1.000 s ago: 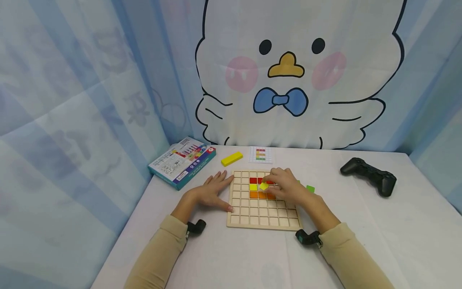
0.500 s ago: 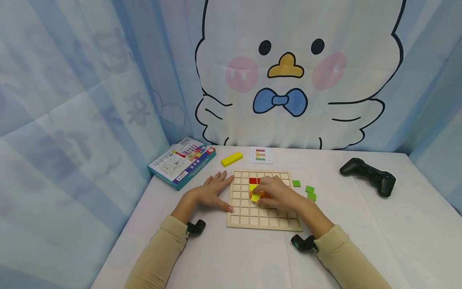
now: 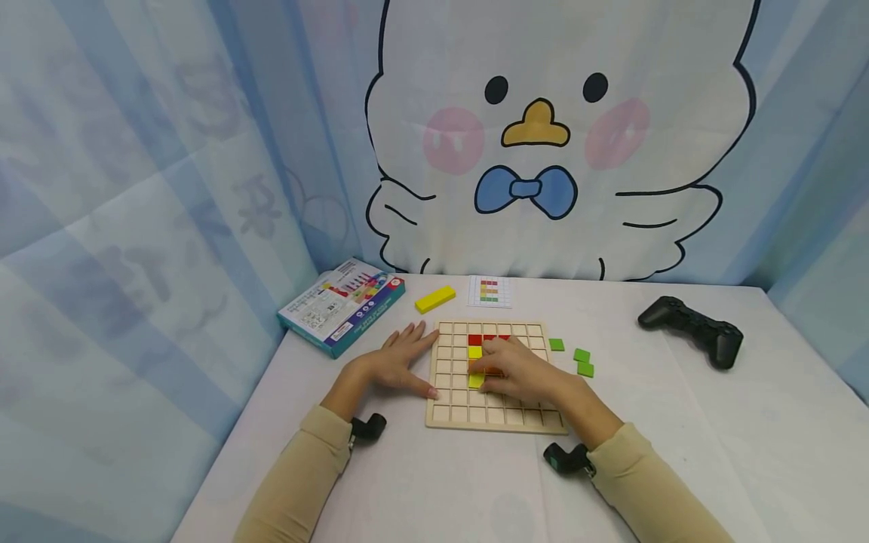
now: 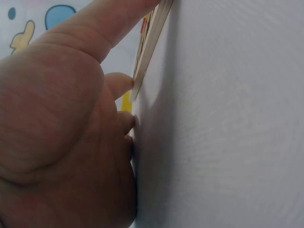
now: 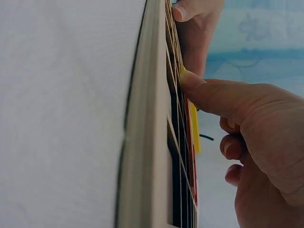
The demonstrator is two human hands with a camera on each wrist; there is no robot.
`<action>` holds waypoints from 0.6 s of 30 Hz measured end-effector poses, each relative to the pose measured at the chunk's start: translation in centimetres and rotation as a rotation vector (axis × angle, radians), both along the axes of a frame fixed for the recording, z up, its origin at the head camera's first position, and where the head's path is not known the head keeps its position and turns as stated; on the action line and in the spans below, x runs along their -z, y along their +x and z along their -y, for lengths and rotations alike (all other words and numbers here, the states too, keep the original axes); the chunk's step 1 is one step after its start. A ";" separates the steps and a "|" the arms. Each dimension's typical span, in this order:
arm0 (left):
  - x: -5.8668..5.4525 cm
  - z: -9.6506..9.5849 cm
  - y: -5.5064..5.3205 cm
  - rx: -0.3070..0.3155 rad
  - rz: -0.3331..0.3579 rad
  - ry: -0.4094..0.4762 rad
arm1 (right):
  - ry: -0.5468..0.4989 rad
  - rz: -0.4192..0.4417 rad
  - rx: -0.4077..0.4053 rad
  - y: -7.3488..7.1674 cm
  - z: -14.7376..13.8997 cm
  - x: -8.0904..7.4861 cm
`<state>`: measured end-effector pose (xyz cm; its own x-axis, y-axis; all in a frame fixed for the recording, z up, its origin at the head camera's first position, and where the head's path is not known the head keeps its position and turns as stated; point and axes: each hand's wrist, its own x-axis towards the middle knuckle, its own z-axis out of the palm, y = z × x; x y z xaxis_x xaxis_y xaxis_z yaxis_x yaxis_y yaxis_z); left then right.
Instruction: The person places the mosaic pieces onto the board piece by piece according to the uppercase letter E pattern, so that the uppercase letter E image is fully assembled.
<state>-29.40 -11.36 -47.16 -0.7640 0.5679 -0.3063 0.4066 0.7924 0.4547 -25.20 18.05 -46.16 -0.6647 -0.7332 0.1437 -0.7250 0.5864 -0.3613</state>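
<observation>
Thumb and forefinger of the right hand point(image 3: 519, 369) pinch a yellow tile point(image 3: 477, 382) on the wooden board point(image 3: 458, 415), nearer the board's left edge than its right. The left hand point(image 3: 392, 365) lies spread on the desk point(image 3: 475, 486), thumb and forefinger touching that left edge, apart from the tile. Three green tiles point(image 3: 581, 355) lie beyond the board's right edge.
</observation>
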 end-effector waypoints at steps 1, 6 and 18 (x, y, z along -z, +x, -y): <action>0.0 0.0 0.0 0.000 -0.001 -0.001 | 0.007 0.005 0.003 0.0 0.0 0.0; 0.0 0.0 0.0 0.001 -0.002 0.000 | 0.033 0.036 0.023 0.0 0.1 0.0; -0.1 0.0 0.1 -0.005 0.000 0.009 | 0.050 0.063 0.034 0.0 0.1 0.2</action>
